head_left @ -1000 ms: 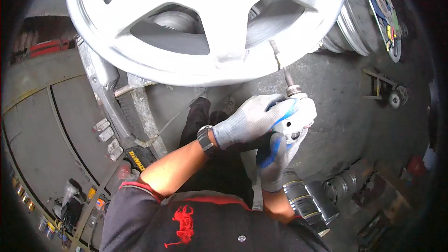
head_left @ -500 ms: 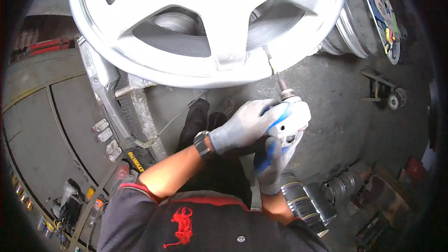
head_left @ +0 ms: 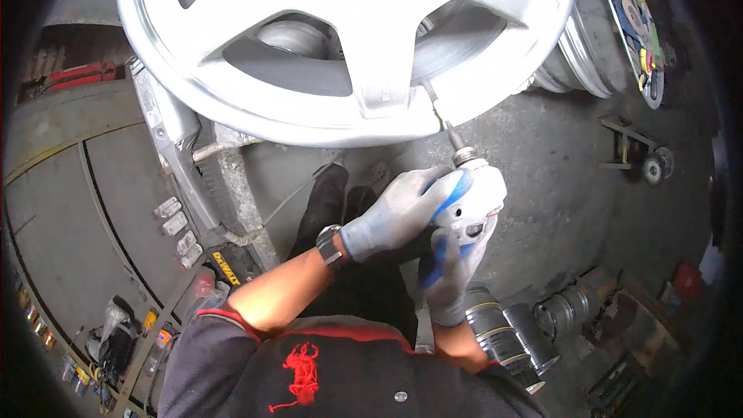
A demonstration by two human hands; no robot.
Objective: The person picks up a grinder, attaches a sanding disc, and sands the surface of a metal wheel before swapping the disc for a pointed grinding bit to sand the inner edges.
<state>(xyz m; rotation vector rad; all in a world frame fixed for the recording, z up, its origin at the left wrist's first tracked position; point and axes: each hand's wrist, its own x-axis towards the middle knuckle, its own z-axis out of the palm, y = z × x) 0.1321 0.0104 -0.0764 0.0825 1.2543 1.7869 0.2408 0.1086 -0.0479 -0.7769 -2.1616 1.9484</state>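
Your die grinder (head_left: 470,195) works the lower rim of the alloy wheel (head_left: 364,54), both hands closed on the tool.

The wheel stands upright just ahead of you, and the bit (head_left: 439,118) touches its lip beside the foot of a spoke. The face looks matte and bare all over, so much of it seems dressed; how much of the lip is left you cannot tell from here. Your left hand (head_left: 391,215) wraps the grinder's body from above, wrist bent and watch (head_left: 328,244) up. Your right hand (head_left: 447,282) holds it from below, its grip snug, close above the cans (head_left: 507,333) on the floor (head_left: 573,186).
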